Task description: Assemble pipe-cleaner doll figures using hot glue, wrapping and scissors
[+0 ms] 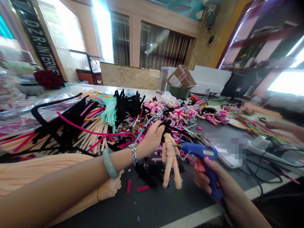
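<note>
My left hand [152, 139] is closed around the dark head end of a pipe-cleaner doll [170, 158], whose peach arms and legs hang down above the dark table. In my right hand [213, 177] is a blue glue gun [201, 152] with a red trigger and a small red light. Its nozzle points left at the doll's upper body, at or very near it; contact is hard to tell. Below and to the left, two short pink pieces [142, 188] lie on the table. My left fingers partly cover the doll's head.
Bundles of peach pipe cleaners [59, 171], black ones [128, 103] and mint ones [109, 110] lie left and behind. A heap of pink pieces [178, 110] spreads at the back. Cables [258, 171] and a power strip are at right, near another person's hand [282, 126].
</note>
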A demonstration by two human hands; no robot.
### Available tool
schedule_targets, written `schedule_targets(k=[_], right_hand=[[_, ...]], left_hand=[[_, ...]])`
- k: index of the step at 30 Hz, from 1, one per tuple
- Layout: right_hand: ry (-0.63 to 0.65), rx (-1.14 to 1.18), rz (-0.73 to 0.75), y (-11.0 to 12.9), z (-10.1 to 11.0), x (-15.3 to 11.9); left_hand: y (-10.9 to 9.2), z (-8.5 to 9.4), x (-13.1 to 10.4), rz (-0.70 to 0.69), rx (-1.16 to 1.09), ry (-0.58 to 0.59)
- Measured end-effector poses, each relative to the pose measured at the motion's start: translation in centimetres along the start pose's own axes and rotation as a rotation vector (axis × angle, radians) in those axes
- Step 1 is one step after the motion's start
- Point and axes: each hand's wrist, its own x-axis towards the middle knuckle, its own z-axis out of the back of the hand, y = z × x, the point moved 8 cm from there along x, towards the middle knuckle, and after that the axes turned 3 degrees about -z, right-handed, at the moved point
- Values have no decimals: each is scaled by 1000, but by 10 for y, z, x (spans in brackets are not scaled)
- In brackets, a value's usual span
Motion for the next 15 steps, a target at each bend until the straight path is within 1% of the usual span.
schedule_targets(k=[2, 4, 12, 15], right_hand=[[0, 3, -2, -1, -1, 0], [5, 5, -4, -2, -1, 0], [-18, 3, -7, -3, 2, 2], [0, 15, -9, -3, 2, 2]], left_hand=[[-2, -1, 0, -25, 56, 20], [-3, 0, 1, -45, 67, 16], [2, 0, 2, -50, -15, 2], [2, 0, 2, -57, -26, -3]])
